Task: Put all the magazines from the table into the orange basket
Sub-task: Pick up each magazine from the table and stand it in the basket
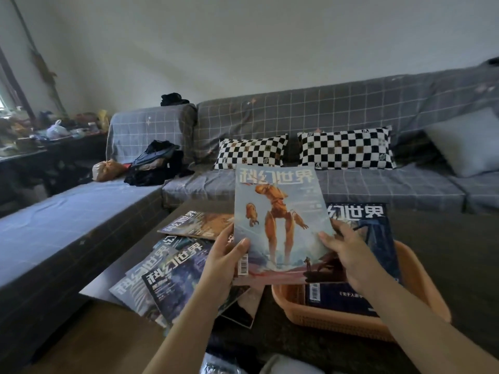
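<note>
I hold a light-blue magazine with an orange robot on its cover (280,220) upright above the table, between the loose pile and the basket. My left hand (224,263) grips its lower left edge and my right hand (348,255) grips its lower right edge. The orange basket (429,287) stands on the table at the right, with a dark blue magazine (378,238) lying in it and sticking out over the far rim. Several more magazines (167,282) lie fanned out on the dark table (459,238) to the left.
A grey checked sofa (297,114) wraps around the far and left sides of the table, with two black-and-white checkered pillows (345,149), a grey cushion (467,141) and a heap of dark clothes (159,166). A cluttered side table (40,136) stands at the far left.
</note>
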Demonstrator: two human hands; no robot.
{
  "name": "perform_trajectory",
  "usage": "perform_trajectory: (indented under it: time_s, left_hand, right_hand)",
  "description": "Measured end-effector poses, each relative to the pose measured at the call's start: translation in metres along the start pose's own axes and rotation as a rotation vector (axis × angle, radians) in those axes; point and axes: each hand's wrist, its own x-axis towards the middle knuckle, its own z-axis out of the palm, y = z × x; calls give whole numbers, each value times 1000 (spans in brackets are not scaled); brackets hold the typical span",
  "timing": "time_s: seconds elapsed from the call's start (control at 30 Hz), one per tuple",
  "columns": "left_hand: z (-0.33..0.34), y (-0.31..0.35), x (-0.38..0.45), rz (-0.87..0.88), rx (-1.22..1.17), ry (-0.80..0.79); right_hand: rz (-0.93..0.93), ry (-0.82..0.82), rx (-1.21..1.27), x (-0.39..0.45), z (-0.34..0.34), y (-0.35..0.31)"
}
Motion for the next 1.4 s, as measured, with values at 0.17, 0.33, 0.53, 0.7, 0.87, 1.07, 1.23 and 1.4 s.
perform_trajectory:
  time_s: [0.17,0.33,0.53,0.7,0.87,1.07,1.23,1.4]
  left_hand:
    - [46,-28,12,-61,77,-57]
    - [83,-63,24,-119,148,-73]
    - [101,-94,28,-1,706,40]
    - [100,-100,29,47,875,80]
    - [96,-99,28,45,843,34]
    - [96,-99,24,39,830,42]
    - [96,-100,22,2,829,60]
    - [100,-98,19,-16,878,45]
  right_hand:
    - [-25,125,-99,-8,-52,-6]
    - [10,237,-339,-11,-93,2]
    - [4,269,-559,-9,-113,27]
    - [-8,351,-764,-7,-112,40]
    - [4,434,-833,-8,-109,41]
    - [45,422,-896,-17,-106,38]
    - [150,356,-926,-19,-106,39]
    - [87,316,-925,-14,-109,41]
